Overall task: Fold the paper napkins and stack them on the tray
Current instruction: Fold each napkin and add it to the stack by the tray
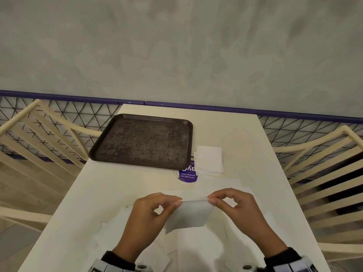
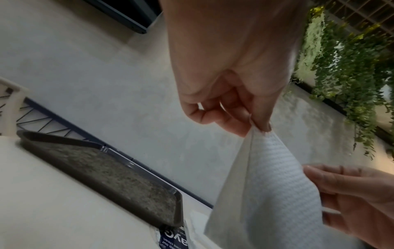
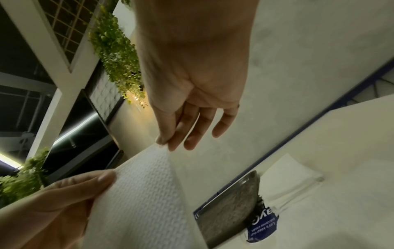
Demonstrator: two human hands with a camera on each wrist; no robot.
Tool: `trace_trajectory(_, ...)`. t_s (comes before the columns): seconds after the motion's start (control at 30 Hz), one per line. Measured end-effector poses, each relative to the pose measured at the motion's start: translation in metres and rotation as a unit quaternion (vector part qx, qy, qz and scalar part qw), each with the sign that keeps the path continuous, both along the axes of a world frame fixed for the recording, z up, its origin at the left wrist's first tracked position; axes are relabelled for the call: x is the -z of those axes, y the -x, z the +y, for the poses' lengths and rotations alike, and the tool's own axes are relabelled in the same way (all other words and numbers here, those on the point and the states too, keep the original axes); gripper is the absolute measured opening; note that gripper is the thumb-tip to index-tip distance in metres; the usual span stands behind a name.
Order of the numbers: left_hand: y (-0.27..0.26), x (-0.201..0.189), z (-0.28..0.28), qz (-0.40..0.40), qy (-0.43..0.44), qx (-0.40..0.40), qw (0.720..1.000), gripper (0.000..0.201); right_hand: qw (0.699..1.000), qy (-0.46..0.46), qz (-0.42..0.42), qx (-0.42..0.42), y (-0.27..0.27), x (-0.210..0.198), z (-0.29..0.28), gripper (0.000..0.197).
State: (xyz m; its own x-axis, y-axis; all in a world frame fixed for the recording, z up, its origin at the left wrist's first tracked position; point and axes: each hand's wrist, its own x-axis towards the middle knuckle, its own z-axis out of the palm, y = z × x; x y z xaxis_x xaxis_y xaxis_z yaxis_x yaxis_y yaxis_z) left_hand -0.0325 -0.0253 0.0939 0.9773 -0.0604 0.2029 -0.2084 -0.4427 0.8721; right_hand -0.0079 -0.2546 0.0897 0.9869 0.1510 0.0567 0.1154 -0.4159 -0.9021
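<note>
A white embossed paper napkin (image 1: 188,214) hangs folded above the near part of the table. My left hand (image 1: 151,213) pinches its upper left corner (image 2: 259,130) between thumb and forefinger. My right hand (image 1: 233,205) pinches the upper right corner (image 3: 164,145). The folded edge is stretched between the two hands. A dark speckled tray (image 1: 143,141) lies empty at the far left of the table, also in the left wrist view (image 2: 102,176) and the right wrist view (image 3: 232,212). A small pile of folded napkins (image 1: 209,159) sits on the table right of the tray.
More unfolded white napkins (image 1: 117,218) lie flat under my hands. A round purple sticker (image 1: 187,174) sits at the tray's near right corner. Cream slatted chairs (image 1: 324,173) stand on both sides. A wire fence with a purple rail (image 1: 78,99) runs behind the table (image 1: 235,134).
</note>
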Motion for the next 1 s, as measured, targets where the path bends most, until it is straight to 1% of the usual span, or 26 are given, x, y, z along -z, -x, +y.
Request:
trace_trajectory(0.07, -0.002, 0.001, 0.002, 0.012, 0.024, -0.017, 0.999, 0.012, 0.999, -0.044, 0.025, 0.015, -0.003, 0.005, -0.005, 0.006)
trace_trajectory(0.1, -0.003, 0.001, 0.003, 0.020, 0.039, -0.025, 0.999, 0.013, 0.997, -0.061, 0.044, 0.007, -0.003, 0.005, -0.004, 0.010)
trace_trajectory(0.17, -0.004, 0.002, 0.005, 0.036, 0.058, -0.030, 0.997, 0.016, 0.994, -0.052, 0.090, -0.044, -0.003, 0.015, -0.003, 0.039)
trace_trajectory(0.2, -0.005, 0.003, 0.006, 0.043, 0.062, -0.032, 0.997, 0.017, 0.991, -0.034, 0.113, -0.066, -0.004, 0.022, -0.001, 0.048)
trace_trajectory(0.23, -0.006, 0.003, 0.006, 0.048, 0.067, -0.033, 0.996, 0.018, 0.986, -0.028, 0.138, -0.086, -0.004, 0.026, 0.004, 0.049)
trace_trajectory(0.27, -0.007, 0.004, 0.007, 0.053, 0.069, -0.036, 0.996, 0.018, 0.984, -0.024, 0.150, -0.099, -0.005, 0.033, 0.007, 0.045)
trace_trajectory(0.3, -0.008, 0.006, 0.008, 0.056, 0.073, -0.041, 0.995, 0.018, 0.980, -0.033, 0.165, -0.104, -0.006, 0.035, 0.011, 0.036)
trace_trajectory(0.37, -0.010, 0.007, 0.009, 0.059, 0.075, -0.052, 0.994, 0.017, 0.981, -0.060, 0.168, -0.081, -0.010, 0.036, 0.016, 0.005)
trace_trajectory(0.43, -0.013, 0.012, 0.015, 0.069, 0.072, -0.067, 0.993, 0.013, 0.984, -0.054, 0.158, -0.067, -0.019, 0.042, 0.018, 0.034)
trace_trajectory(0.47, -0.015, 0.014, 0.018, 0.072, 0.064, -0.073, 0.993, 0.010, 0.985, -0.045, 0.156, -0.059, -0.025, 0.045, 0.018, 0.039)
trace_trajectory(0.6, -0.018, 0.033, 0.042, 0.089, 0.016, -0.126, 0.988, 0.019, 0.986, -0.022, 0.165, -0.019, -0.058, 0.060, 0.009, 0.039)
trace_trajectory(0.7, -0.012, 0.052, 0.068, 0.154, -0.040, -0.148, 0.976, 0.017, 0.983, -0.027, 0.174, 0.056, -0.093, 0.072, -0.004, 0.036)
trace_trajectory(0.8, 0.000, 0.072, 0.093, 0.225, -0.123, -0.138, 0.957, 0.016, 0.973, -0.029, 0.192, 0.128, -0.132, 0.083, -0.017, 0.027)
trace_trajectory(0.9, 0.015, 0.094, 0.112, 0.274, -0.197, -0.152, 0.929, 0.016, 0.963, 0.009, 0.192, 0.187, -0.168, 0.088, -0.023, 0.027)
trace_trajectory(1.0, 0.029, 0.109, 0.119, 0.347, -0.253, -0.156, 0.889, 0.051, 0.956, 0.055, 0.184, 0.222, -0.196, 0.096, -0.025, 0.027)
